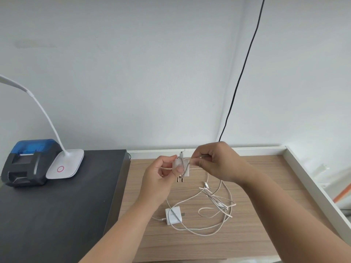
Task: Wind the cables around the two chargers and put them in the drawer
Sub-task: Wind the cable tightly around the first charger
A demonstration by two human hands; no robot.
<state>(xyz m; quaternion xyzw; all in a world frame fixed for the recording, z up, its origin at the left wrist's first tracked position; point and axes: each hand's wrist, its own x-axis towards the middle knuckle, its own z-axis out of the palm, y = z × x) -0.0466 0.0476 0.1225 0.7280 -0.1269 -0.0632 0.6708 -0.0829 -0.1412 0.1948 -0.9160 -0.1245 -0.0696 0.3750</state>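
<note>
My left hand (161, 177) pinched a white charger (182, 167) between thumb and fingers above the wooden table (256, 234), its prongs pointing toward six o'clock, while my right hand (216, 162), at three o'clock of it, pinched its cable (197, 158), drawn across the charger's body. The second charger (173, 216) lay flat on the table at six o'clock from the first, with loose cable (214, 198) tangled at its three o'clock. A lamp (65, 164) and printer (28, 162) sat at nine o'clock on the black top (57, 215).

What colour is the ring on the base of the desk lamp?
Red, a thin ring on the white lamp base; the head view shows it clearly.
</note>
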